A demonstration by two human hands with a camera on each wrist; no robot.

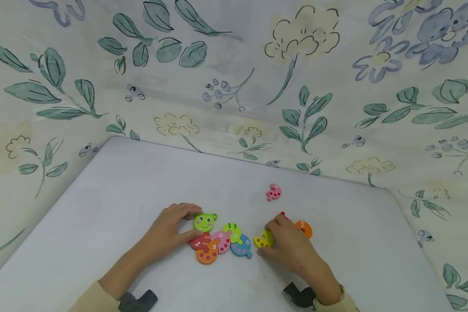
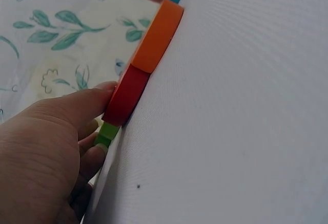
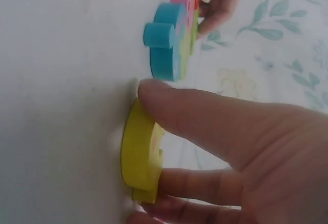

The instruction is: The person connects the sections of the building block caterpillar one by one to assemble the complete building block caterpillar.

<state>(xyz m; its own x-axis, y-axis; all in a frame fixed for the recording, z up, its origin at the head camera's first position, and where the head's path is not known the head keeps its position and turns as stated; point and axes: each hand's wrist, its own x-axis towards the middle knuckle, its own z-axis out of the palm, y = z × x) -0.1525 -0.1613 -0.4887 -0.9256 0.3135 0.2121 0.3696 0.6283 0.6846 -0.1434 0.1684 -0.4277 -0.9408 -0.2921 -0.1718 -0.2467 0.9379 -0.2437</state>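
Observation:
A joined caterpillar puzzle lies on the white table, its pieces numbered. My left hand (image 1: 171, 225) holds its left end, fingers around the smiling green head piece (image 1: 204, 222) and thumb against the red piece (image 1: 198, 243). From there run an orange piece (image 1: 207, 255), a pink piece (image 1: 221, 242), a green piece (image 1: 231, 231) and a blue piece (image 1: 240, 246) with a knob at its free end. My right hand (image 1: 290, 242) pinches a yellow puzzle piece (image 3: 138, 144) between thumb and fingers, a small gap to the right of the blue one.
Beyond the right hand lie a loose orange piece (image 1: 305, 229) and a mostly hidden red piece (image 1: 283, 214). A small pink piece (image 1: 274, 193) sits farther back. Dark straps (image 1: 140, 301) show near both wrists. Floral cloth (image 1: 226, 125) hangs behind the white table (image 1: 160, 173).

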